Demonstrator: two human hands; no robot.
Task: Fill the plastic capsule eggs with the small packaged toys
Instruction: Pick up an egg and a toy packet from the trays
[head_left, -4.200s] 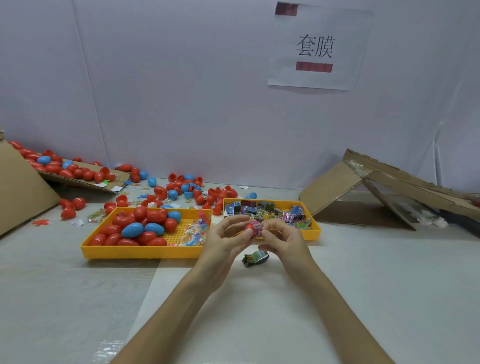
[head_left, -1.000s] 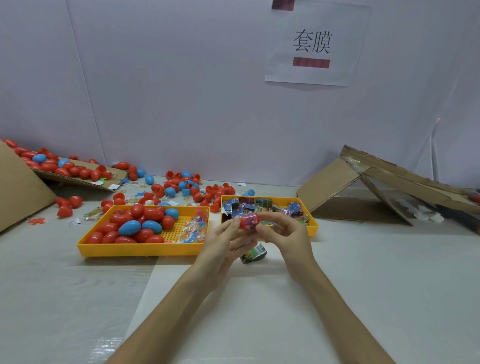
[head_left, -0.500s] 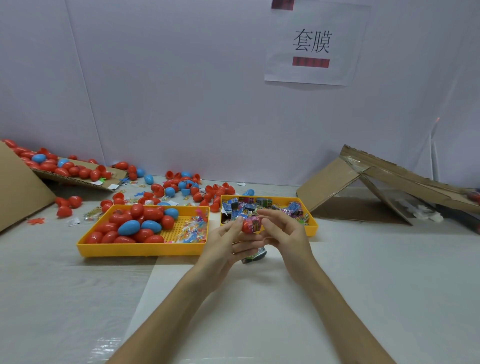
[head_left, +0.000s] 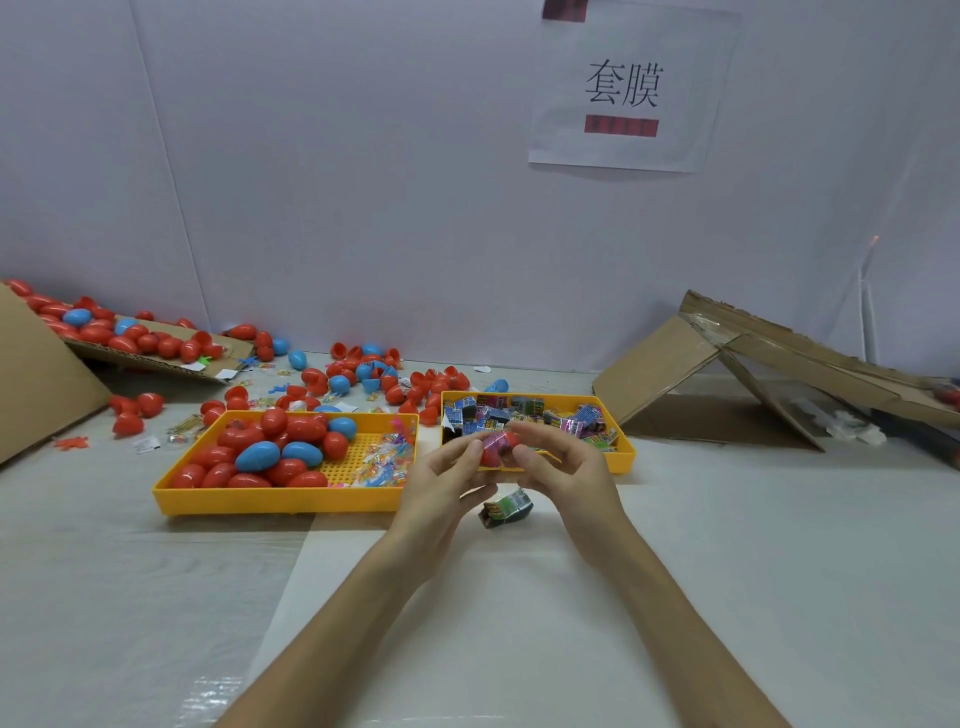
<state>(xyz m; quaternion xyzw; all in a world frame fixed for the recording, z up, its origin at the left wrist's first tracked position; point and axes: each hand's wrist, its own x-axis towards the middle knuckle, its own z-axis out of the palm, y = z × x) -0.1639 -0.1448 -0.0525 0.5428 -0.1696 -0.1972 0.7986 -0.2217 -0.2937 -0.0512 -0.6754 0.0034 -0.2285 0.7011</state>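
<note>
One egg (head_left: 500, 448) half hidden, right hand (head_left: 569, 475) blurred

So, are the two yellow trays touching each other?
Apart. The head view shows a strip of table, with a red egg in it, between the egg tray and the toy tray.

The red egg (head_left: 497, 451) is mostly buried under the fingers of the left hand (head_left: 441, 491) and right hand (head_left: 569, 480) gripping it. It's blurry too, so no idea if it's snapped together. The toy packet (head_left: 508, 510) underneath the hands is half hidden. The sign (head_left: 623, 88) way above them gets chopped by the top edge.
</note>
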